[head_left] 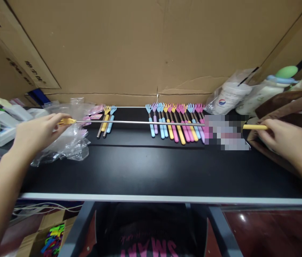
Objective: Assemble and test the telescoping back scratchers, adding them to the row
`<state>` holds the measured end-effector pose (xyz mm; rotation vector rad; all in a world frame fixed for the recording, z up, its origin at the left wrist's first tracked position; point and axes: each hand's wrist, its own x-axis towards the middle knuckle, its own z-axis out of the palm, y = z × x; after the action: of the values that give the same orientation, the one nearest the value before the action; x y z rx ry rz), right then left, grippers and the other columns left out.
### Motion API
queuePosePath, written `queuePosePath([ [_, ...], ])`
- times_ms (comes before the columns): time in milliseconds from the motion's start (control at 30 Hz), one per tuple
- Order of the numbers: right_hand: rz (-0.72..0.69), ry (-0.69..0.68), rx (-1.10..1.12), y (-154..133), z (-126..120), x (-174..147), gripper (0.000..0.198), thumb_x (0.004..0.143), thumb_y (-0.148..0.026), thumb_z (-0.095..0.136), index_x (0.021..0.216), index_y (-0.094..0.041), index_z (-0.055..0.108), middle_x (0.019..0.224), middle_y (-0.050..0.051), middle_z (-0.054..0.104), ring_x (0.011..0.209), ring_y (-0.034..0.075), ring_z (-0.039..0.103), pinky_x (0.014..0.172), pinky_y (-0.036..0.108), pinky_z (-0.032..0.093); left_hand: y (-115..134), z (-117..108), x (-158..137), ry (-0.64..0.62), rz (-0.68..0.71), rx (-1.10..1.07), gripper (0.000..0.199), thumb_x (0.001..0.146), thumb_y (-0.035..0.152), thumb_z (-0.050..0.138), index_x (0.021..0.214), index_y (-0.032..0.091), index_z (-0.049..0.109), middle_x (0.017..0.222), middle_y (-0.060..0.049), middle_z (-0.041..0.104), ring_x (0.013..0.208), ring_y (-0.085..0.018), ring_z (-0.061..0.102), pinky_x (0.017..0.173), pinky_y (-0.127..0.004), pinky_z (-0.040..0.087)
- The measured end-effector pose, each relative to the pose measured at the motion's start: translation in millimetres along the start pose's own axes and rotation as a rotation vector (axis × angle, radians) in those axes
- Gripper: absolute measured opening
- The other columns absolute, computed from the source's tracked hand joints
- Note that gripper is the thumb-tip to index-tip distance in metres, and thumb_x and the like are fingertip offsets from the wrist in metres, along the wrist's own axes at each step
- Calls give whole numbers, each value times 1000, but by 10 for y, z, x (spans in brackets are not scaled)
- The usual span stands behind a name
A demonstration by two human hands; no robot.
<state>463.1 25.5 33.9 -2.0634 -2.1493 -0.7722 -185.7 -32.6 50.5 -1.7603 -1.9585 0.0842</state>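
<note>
A telescopic back scratcher [140, 122] is stretched out long and level above the black table [145, 171]. My left hand [42, 130] is closed around its yellow claw head at the left. At the right, my right hand [281, 135] grips the end of its yellow handle. Behind the thin metal rod lies a row of short back scratchers [173, 125] in blue, purple, yellow and pink, claws pointing away from me. A smaller group of back scratchers [107, 119] lies nearer my left hand. A blurred patch hides part of the table near the right handle.
Clear plastic bags [72, 142] lie at the left beside a white power strip [3, 134]. A white paper cup [231, 96] in plastic and a bottle [268, 89] stand at the right by a brown bag [279, 103]. Cardboard [140, 46] walls the back. Below sits an open carton [29, 239].
</note>
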Motion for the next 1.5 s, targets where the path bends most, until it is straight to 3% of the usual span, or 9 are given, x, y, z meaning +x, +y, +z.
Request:
queuePosePath([
  [200, 130, -124, 36, -273, -182, -39, 19, 78, -39, 41, 73, -21, 43, 75, 7, 56, 62, 14, 44, 52, 26, 24, 154, -56, -6, -1, 13, -117, 40, 93, 49, 27, 116, 22, 48, 97, -3, 65, 73, -13, 55, 51, -16, 23],
  [367, 43, -147, 15, -564, -265, -53, 25, 82, -42, 36, 83, -23, 51, 80, 6, 61, 63, 16, 47, 51, 25, 22, 388, -88, 83, 31, 115, -133, 35, 92, 45, 35, 113, 24, 52, 99, -2, 67, 77, -17, 59, 52, -19, 23],
  [600, 50, -134, -10, -664, -291, -79, 28, 78, -45, 38, 82, -23, 55, 75, 6, 63, 61, 17, 50, 49, 24, 20, 493, -95, 58, 46, 138, -232, 34, 91, 45, 39, 111, 23, 55, 95, -2, 68, 79, -19, 63, 55, -20, 29],
  [767, -110, -43, 32, -880, -357, -119, 26, 78, -44, 40, 76, -23, 54, 68, 3, 63, 55, 16, 50, 49, 24, 18, 694, -72, 43, 29, 289, -274, 39, 91, 49, 36, 113, 26, 58, 91, -3, 69, 76, -21, 64, 55, -23, 30],
  [933, -168, 30, 36, -1023, -393, -178, 26, 77, -47, 43, 74, -24, 56, 54, 1, 57, 47, 15, 47, 46, 23, 16, 880, -79, 28, 60, 367, -407, 41, 90, 51, 36, 110, 26, 61, 88, -3, 70, 72, -18, 64, 55, -23, 32],
  [1067, -310, 97, 102, -1184, -419, -211, 28, 82, -47, 42, 80, -25, 60, 61, 0, 64, 47, 14, 49, 46, 22, 16, 1081, -163, 10, 57, 505, -511, 44, 91, 54, 34, 113, 29, 61, 97, -2, 70, 74, -16, 63, 58, -22, 35],
  [1267, -377, 148, 202, -1371, -512, -265, 34, 88, -47, 37, 83, -24, 62, 55, 1, 59, 45, 13, 48, 47, 23, 18, 1240, -258, 8, 145, 522, -609, 41, 92, 54, 35, 111, 31, 62, 100, 1, 70, 73, -13, 62, 58, -22, 35],
  [1500, -492, 127, 289, -1668, -597, -310, 39, 92, -48, 32, 86, -23, 62, 55, 0, 60, 44, 11, 48, 46, 23, 17, 1582, -391, -73, 246, 647, -694, 41, 94, 52, 34, 107, 27, 63, 81, 0, 68, 60, -10, 59, 54, -20, 32],
])
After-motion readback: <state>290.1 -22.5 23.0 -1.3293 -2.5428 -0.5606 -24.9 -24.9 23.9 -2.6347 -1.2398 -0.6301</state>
